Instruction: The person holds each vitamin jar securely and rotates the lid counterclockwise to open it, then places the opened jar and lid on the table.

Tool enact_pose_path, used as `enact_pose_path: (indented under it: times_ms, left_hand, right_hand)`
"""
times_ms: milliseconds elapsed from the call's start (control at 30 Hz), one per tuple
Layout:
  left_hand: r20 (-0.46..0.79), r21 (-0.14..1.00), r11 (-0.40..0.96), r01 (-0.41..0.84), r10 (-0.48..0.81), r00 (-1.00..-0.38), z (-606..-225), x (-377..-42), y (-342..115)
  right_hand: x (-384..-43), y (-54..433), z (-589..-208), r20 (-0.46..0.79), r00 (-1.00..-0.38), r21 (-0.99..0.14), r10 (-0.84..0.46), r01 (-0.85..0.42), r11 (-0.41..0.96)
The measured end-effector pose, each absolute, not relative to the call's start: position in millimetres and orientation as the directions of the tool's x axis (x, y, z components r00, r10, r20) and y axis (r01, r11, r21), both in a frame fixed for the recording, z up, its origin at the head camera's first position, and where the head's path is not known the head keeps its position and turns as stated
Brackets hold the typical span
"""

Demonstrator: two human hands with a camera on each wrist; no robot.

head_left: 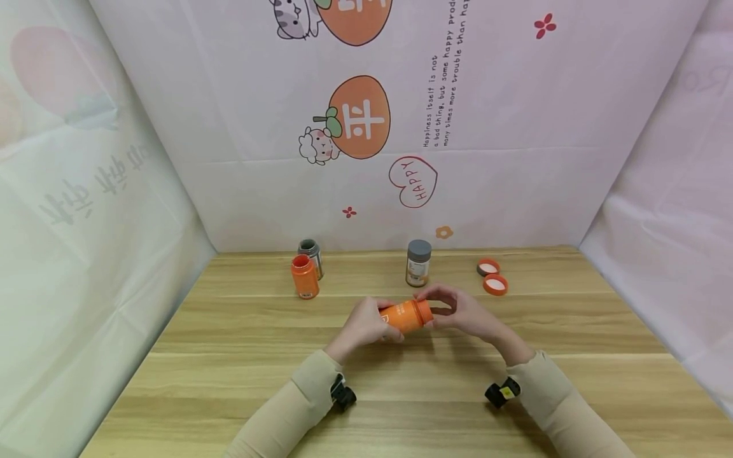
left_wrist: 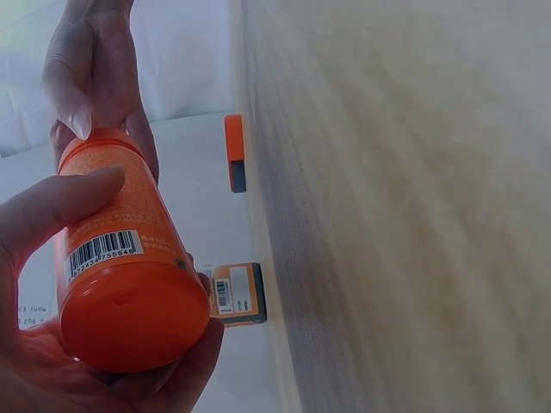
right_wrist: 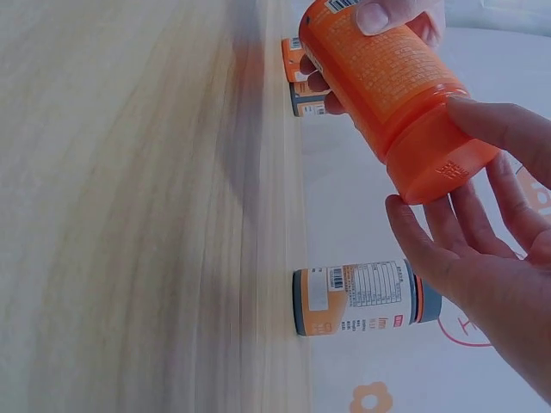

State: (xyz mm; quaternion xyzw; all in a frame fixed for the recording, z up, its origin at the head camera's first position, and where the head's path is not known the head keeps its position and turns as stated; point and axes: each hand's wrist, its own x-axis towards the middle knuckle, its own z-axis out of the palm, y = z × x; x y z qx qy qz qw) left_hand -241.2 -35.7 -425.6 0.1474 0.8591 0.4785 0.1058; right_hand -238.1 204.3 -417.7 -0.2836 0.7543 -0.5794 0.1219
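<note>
Orange bottle, head view: we see it (head_left: 403, 317) just below the middle of the frame, held over the wood tabletop (head_left: 229, 381), tipped over with its long axis running from lower left to the right and slightly up.
Left hand, head view: ours (head_left: 365, 323) is wrapped around the body at the left end, so it's firmly grasping the bottle.
Right hand, head view: comes in from the right (head_left: 466, 313), thumb and fingers curled about the orange cap (head_left: 424, 310). The cap end points right at it, so for the cap this is the nearer hand.
Other stuff, head view: we've got two lidless bottles, orange (head_left: 305, 280) and grey (head_left: 312, 257), left of centre, a grey-capped bottle (head_left: 418, 264) just above our hands, and two loose caps, a grey-sided one (head_left: 488, 267) and an orange one (head_left: 495, 284), right of centre.
Bottle base, left wrist view: faces us (left_wrist: 133, 323) at lower left, axis running toward the upper left. Our left thumb (left_wrist: 95, 189) lies across the label; the right one (left_wrist: 79, 116) meets the cap end.
Cap, right wrist view: right of centre, axis sloping from the upper middle down to the right. We're pinching it, right thumb above, fingertips (right_wrist: 403, 206) below.
</note>
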Motion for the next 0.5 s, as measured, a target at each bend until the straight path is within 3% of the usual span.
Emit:
enact_pose_path:
  times_ms: [233, 500]
  left_hand:
    - [-0.045, 0.855, 0.497, 0.147, 0.354, -0.934, -426.2, -241.8, -36.4]
    - [-0.036, 0.852, 0.499, 0.159, 0.360, -0.932, -426.4, -242.1, -35.7]
  right_hand:
    - [-236.0, 201.0, -414.1, 0.112, -0.846, -0.935, -0.521, -0.268, 0.234]
    - [-235.1, 192.9, -406.7, -0.022, -0.919, -0.918, -0.394, -0.138, 0.373]
